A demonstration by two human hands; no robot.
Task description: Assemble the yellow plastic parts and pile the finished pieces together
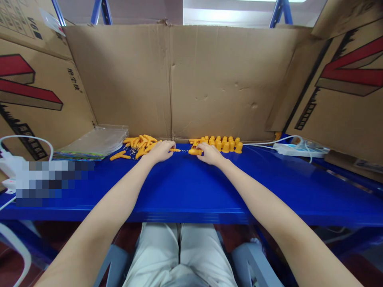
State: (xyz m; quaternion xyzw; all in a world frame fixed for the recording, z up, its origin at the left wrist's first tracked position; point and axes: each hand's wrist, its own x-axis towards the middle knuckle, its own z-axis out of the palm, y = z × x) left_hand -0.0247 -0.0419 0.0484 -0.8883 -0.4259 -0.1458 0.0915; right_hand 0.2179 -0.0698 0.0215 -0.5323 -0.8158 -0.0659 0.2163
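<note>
Orange handle (176, 150), ribbed and joined in line with a dark metal spiral (184, 150), lies between two bare hands toward the far side of a blue bench (191, 187). Nearest, a person's pale trousers (179, 255) show between gray chair arms (254, 261), below the bench's near edge. White plugs and cables (12, 169) sit at the left end of the bench, beside a pixelated patch.

Farther in, both forearms reach forward. The left hand (163, 151) has its grip closed on the left end of the handle; the right hand (211, 154) pinches a small orange piece (195, 152) at the spiral's right end, fingertips drawn in. Whether spiral and piece touch is too small to tell.

Just left of the left hand, more orange handles (143, 140) lie heaped with metal coils among them. Beyond the right hand, orange cups (226, 146) stand in rows. A white power strip (299, 150) rests farther right; clear plastic bags (92, 141) are stacked at left. Cardboard panels (215, 79) wall the far side, flanked by red-marked boxes (353, 75), with blue metal uprights (97, 12) behind.
</note>
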